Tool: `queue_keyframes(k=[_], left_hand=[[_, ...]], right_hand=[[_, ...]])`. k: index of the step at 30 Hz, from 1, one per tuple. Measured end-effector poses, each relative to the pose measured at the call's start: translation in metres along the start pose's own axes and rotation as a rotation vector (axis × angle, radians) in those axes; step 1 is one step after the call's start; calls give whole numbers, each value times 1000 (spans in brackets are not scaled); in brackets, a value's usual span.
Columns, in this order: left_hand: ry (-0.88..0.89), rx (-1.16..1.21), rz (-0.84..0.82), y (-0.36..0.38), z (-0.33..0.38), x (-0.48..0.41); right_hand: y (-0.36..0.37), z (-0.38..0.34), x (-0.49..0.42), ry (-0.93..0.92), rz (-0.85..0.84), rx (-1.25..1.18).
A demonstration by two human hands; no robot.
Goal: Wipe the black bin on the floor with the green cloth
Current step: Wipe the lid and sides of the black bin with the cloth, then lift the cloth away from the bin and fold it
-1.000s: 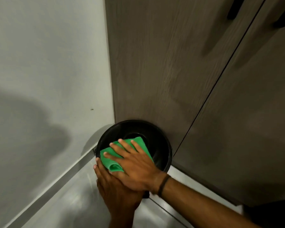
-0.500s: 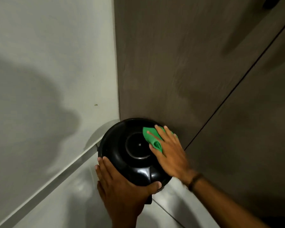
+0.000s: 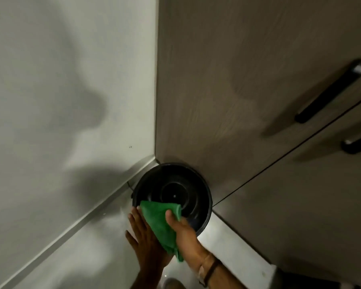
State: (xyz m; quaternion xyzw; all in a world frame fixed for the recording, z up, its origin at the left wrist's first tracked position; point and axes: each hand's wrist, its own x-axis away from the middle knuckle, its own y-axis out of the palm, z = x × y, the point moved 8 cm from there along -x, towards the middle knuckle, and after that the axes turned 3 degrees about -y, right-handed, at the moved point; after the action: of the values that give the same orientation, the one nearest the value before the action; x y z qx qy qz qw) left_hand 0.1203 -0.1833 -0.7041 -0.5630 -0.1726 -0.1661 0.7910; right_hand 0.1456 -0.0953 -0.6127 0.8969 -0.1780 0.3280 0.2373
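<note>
The round black bin (image 3: 173, 184) stands on the floor in the corner between the white wall and the wooden cabinet. My right hand (image 3: 183, 232) grips the green cloth (image 3: 158, 220) against the bin's near edge, thumb on top of the cloth. The cloth hangs down over the near side of the bin. My left hand (image 3: 146, 238) lies flat, fingers spread, against the bin's near left side, partly under the cloth. The bin's near wall is hidden by both hands and the cloth.
A white wall (image 3: 61, 101) with a skirting strip runs on the left. Brown cabinet doors (image 3: 238, 90) with black bar handles (image 3: 329, 90) rise behind and right of the bin. Glossy floor (image 3: 88, 257) lies at the lower left.
My right hand has brought the cloth from the far right of the bin top back to the near edge. My left hand has opened flat and moved to the near left side. The view has tilted.
</note>
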Motion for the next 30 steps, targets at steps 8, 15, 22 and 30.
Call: queue_keyframes(k=[8, 15, 22, 30], left_hand=[[-314, 1306, -419, -164, 20, 115], [-282, 1683, -688, -314, 71, 239], [89, 1308, -377, -466, 148, 295], [200, 1179, -277, -595, 279, 252]], right_hand=[[42, -90, 154, 151, -130, -518], [89, -200, 280, 48, -248, -527], [101, -322, 362, -83, -131, -242], [73, -525, 369, -494, 218, 143]])
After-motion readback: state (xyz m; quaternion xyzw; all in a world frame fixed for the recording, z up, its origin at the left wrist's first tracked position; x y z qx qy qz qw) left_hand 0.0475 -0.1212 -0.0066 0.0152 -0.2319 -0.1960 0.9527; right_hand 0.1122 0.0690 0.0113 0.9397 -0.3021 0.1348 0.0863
